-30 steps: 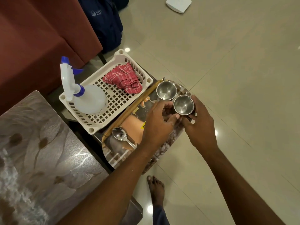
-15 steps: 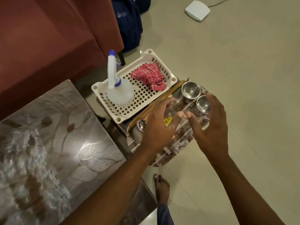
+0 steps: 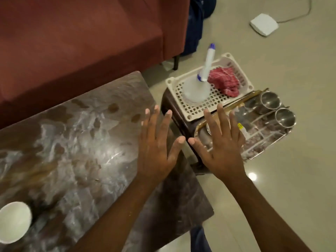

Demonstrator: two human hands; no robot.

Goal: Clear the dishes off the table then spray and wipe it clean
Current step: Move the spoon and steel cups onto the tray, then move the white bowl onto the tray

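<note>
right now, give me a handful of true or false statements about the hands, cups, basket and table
1. Both steel cups stand on the tray. True.
2. The left hand holds a cup. False: it is empty, fingers spread.
3. The red cloth lies in the white basket beside the spray bottle. True.
4. The right hand grips the spray bottle. False: it is open and holds nothing.
5. The table has no dishes left. False: a white bowl sits at its near left edge.
</note>
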